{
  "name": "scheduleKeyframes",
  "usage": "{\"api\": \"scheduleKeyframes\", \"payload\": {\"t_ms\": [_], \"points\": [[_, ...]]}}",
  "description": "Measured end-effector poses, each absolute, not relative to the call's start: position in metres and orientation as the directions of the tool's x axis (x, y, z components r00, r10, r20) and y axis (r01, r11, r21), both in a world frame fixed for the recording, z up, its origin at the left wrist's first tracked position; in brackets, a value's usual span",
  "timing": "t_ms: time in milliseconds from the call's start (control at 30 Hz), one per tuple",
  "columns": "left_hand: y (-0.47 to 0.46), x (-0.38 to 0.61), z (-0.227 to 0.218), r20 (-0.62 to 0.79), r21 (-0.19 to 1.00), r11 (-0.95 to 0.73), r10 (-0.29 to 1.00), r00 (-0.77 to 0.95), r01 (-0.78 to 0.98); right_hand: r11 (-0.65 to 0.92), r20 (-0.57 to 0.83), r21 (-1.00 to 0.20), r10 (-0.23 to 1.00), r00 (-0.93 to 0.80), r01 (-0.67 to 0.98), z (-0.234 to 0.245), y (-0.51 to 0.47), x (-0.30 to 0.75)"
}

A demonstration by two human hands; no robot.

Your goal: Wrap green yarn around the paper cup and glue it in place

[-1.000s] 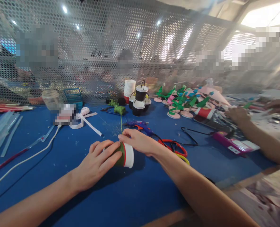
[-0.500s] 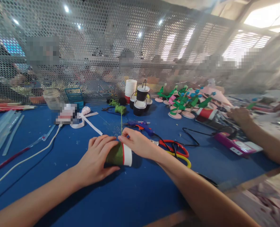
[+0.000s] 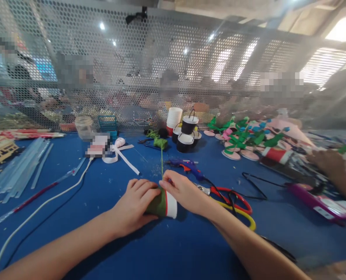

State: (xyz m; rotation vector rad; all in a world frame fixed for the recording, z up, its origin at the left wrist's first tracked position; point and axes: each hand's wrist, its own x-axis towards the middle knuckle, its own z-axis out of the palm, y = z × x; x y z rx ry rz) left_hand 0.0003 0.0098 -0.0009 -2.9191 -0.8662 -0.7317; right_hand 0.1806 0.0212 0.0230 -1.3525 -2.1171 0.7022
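A paper cup (image 3: 171,205) lies on its side on the blue table, wrapped in dark green yarn, with a red line and a bare white band at one end. My left hand (image 3: 140,204) is closed round its wrapped part from the left. At the cup's upper edge, my right hand (image 3: 184,192) pinches a strand of green yarn (image 3: 162,165) between thumb and fingers. The strand runs taut away from me to a light green yarn ball (image 3: 160,143). Part of the cup is hidden under my left fingers.
A blue glue gun (image 3: 187,165) and red- and yellow-handled scissors (image 3: 237,206) lie right of the cup. Black-and-white cups (image 3: 187,143) stand behind, near green paper plants (image 3: 239,136). Clear glue sticks (image 3: 27,167) and a white cable (image 3: 53,198) lie left. A co-worker's hand (image 3: 327,161) is at right.
The view has shifted left and slightly up, so everything appears farther right and lower. Both hands keep their hold on the cup and yarn.
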Motion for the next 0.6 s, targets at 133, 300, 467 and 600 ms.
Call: {"api": "scheduleKeyframes", "payload": {"t_ms": [133,300,467,600], "points": [[0.0088,-0.0006,-0.0034,0.438,0.143,-0.846,0.519,0.734,0.514,0.354,0.144,-0.681,0.923,-0.357,0.641,0.0225,0.0186,0.1795],[0.0088,-0.0011,-0.0044,0.431,0.167,-0.848,0.522,0.736,0.503,0.333,0.118,-0.691,0.928,-0.354,0.642,0.0215,0.0169,0.1775],[0.0079,-0.0013,-0.0048,0.407,0.214,-0.835,0.548,0.731,0.507,0.319,0.103,-0.702,0.930,-0.353,0.636,0.0187,0.0170,0.1762],[0.0069,-0.0025,-0.0070,0.399,0.246,-0.827,0.561,0.725,0.505,0.300,0.081,-0.706,0.934,-0.348,0.642,0.0182,0.0163,0.1757]]}}
